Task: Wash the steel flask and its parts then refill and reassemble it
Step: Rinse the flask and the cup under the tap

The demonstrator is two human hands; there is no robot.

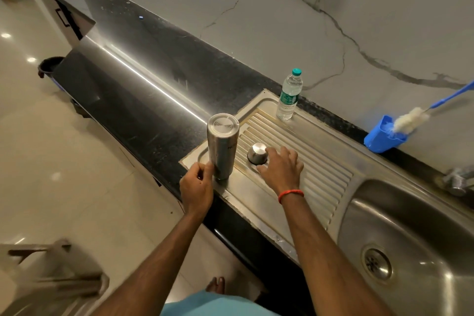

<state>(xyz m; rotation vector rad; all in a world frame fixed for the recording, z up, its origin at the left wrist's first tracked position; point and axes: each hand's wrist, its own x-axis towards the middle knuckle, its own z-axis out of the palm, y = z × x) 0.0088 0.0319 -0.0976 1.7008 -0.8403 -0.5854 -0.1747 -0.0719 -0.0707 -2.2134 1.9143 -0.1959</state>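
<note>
Flask, brushed-steel cylinder, in left hand; right hand touches domed cap.

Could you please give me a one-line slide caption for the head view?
Left hand grips the steel flask standing on the drainboard; right hand spread beside the steel cap.

Two bare forearms, extended forward and apart: left hand with curled fingers and thumb gripping the flask near its base; right hand palm-down, fingers spread and relaxed, with a red thread band at the wrist.
</note>
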